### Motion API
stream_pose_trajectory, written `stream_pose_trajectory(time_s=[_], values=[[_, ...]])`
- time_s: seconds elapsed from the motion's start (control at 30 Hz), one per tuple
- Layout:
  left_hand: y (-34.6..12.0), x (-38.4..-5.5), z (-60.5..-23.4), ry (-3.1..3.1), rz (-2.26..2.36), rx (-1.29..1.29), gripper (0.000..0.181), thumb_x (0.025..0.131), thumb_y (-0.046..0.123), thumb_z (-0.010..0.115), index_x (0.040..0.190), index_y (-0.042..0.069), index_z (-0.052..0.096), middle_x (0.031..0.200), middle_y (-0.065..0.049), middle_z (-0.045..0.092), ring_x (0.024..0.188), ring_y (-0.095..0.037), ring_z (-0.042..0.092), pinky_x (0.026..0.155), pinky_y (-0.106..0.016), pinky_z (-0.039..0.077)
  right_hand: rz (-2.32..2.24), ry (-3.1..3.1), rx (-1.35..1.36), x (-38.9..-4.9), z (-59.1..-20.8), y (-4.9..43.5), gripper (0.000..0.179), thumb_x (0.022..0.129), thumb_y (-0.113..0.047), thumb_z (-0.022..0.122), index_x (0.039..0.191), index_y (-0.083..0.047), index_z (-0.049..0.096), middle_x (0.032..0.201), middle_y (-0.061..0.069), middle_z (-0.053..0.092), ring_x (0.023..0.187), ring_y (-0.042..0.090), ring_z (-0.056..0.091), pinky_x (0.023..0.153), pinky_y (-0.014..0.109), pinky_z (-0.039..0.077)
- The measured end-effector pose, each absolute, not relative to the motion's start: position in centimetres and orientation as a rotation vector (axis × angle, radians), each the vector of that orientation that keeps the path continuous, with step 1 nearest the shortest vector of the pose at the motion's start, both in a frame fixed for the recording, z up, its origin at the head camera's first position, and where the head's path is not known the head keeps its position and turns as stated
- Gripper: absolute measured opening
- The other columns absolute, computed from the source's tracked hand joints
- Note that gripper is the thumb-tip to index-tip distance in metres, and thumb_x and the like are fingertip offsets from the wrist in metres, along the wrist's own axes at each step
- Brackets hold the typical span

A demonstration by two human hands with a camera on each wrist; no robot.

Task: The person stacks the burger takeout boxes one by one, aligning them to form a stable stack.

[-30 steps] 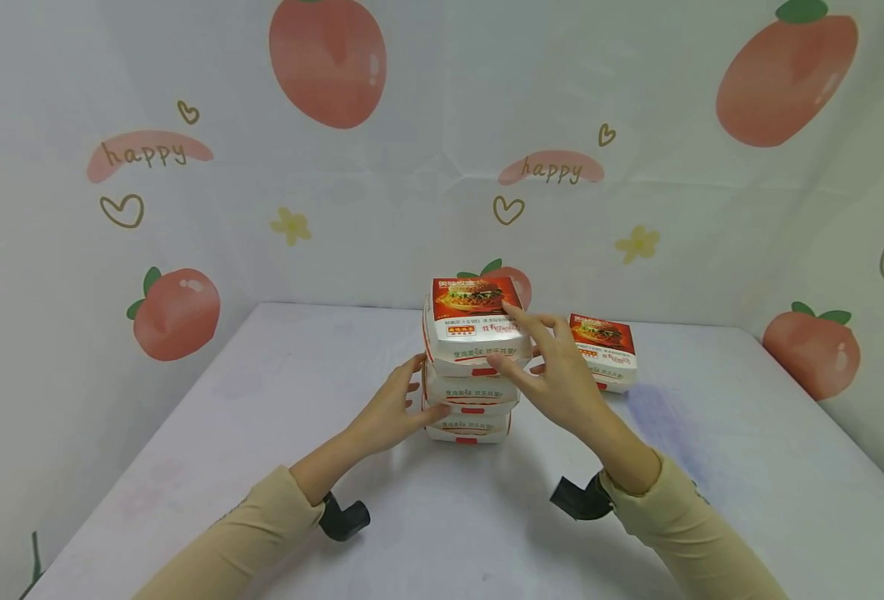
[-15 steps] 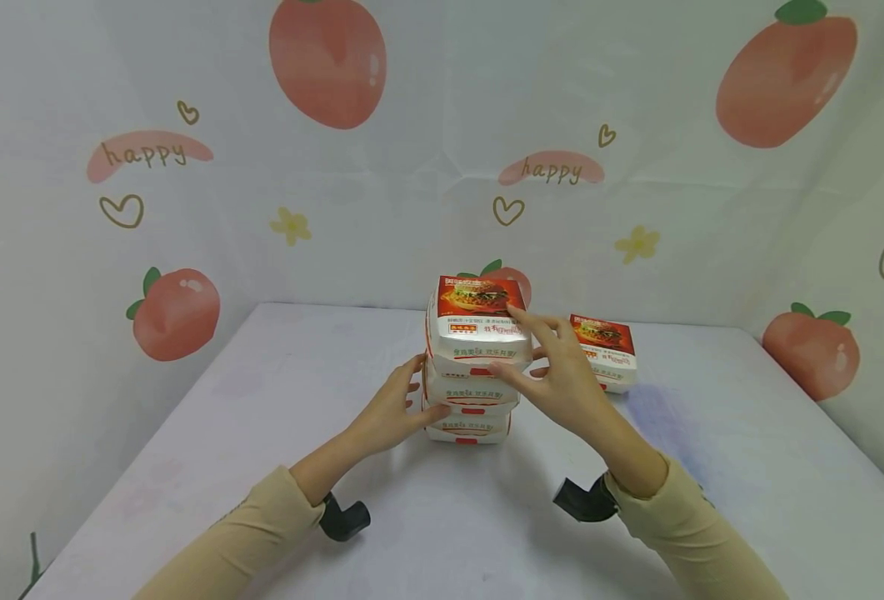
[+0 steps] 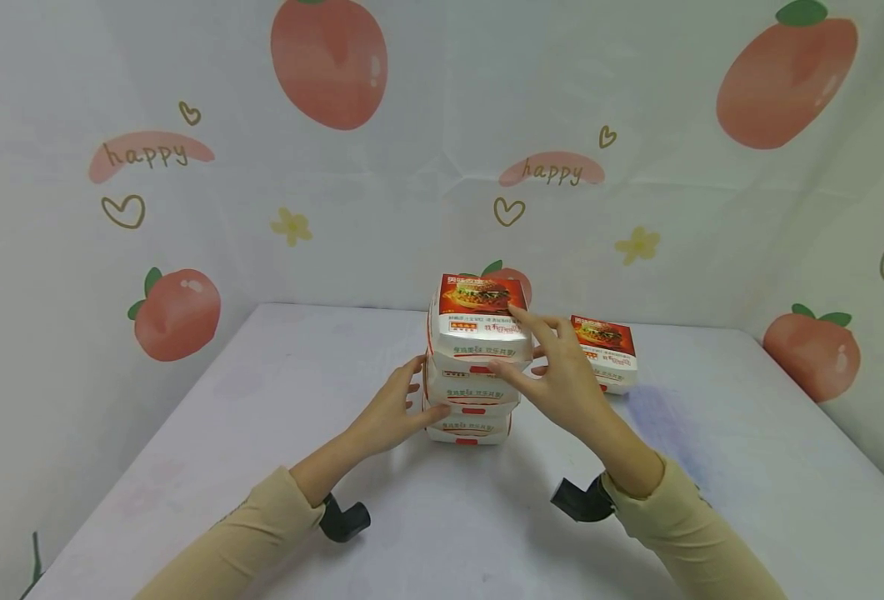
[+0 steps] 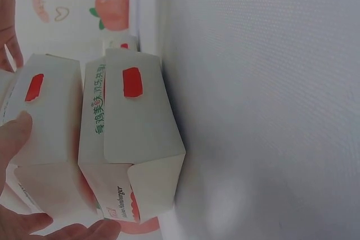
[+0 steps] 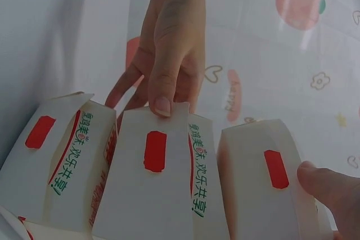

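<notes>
Three white cardboard burger boxes with red burger pictures stand stacked in the head view. My right hand point(image 3: 561, 371) grips the top box point(image 3: 479, 329) at its right side, thumb on the front and index finger on the lid's edge. Lower on the left, my left hand point(image 3: 385, 414) holds the middle box point(image 3: 471, 392), its thumb against the front flap point(image 5: 154, 155) and its other fingers along the side. The bottom box point(image 3: 467, 428) rests on the table; in the left wrist view this box point(image 4: 140, 116) shows a red tab on its front.
A fourth burger box point(image 3: 604, 354) lies on the white table point(image 3: 262, 375), right of the stack and behind my right hand. A white cloth backdrop point(image 3: 397, 192) with fruit prints rises behind the table. Black wrist-camera mounts point(image 3: 346, 518) hang below both cuffs.
My right hand has shifted the top box slightly to the right and back on the stack. The left hand, the lower boxes and the fourth box stay in place.
</notes>
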State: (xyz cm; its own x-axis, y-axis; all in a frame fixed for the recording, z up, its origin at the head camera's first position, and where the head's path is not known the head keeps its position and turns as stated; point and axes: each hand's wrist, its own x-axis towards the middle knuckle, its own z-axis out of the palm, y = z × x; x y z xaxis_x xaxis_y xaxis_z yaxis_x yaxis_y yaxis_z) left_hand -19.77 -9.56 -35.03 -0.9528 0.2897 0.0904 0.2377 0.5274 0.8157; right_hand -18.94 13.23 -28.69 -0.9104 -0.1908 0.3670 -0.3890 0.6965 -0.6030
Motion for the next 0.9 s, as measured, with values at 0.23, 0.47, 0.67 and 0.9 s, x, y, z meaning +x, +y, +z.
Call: stream_pose_trajectory(time_s=[0.23, 0.47, 0.67, 0.9], values=[[-9.56, -19.77, -34.91, 2.692, 1.417, 0.457, 0.080, 0.083, 0.028, 0.070, 0.147, 0.011, 0.024, 0.148, -0.016, 0.031, 0.129, -0.041, 0.042, 0.101, -0.054, 0.043, 0.994, -2.654, 0.445, -18.96, -28.65, 13.24, 0.074, 0.080, -0.040, 0.071, 0.144, -0.028, 0.035, 0.133, 0.017, 0.037, 0.100, 0.029, 0.056, 0.077, 0.038, 0.058], [-9.61, -19.83, -34.99, 2.698, 1.414, 0.470, 0.081, 0.083, 0.029, 0.071, 0.146, 0.010, 0.024, 0.147, -0.017, 0.032, 0.128, -0.041, 0.044, 0.100, -0.053, 0.044, 0.983, -2.666, 0.446, -18.96, -28.60, 13.21, 0.075, 0.080, -0.039, 0.072, 0.144, -0.030, 0.034, 0.134, 0.017, 0.037, 0.100, 0.028, 0.055, 0.076, 0.038, 0.057], [-9.64, -19.93, -35.13, 2.692, 1.412, 0.466, 0.081, 0.083, 0.030, 0.070, 0.146, 0.010, 0.024, 0.147, -0.017, 0.032, 0.128, -0.041, 0.044, 0.101, -0.053, 0.044, 0.984, -2.654, 0.458, -18.84, -28.56, 13.19, 0.076, 0.079, -0.039, 0.073, 0.144, -0.031, 0.034, 0.134, 0.017, 0.036, 0.100, 0.028, 0.056, 0.077, 0.039, 0.057], [-9.60, -19.90, -35.16, 2.687, 1.418, 0.456, 0.082, 0.083, 0.030, 0.071, 0.147, 0.009, 0.023, 0.147, -0.017, 0.032, 0.129, -0.041, 0.043, 0.101, -0.053, 0.044, 0.971, -2.646, 0.461, -18.72, -28.51, 13.17, 0.076, 0.079, -0.039, 0.073, 0.144, -0.030, 0.034, 0.134, 0.017, 0.037, 0.099, 0.028, 0.058, 0.075, 0.039, 0.058]])
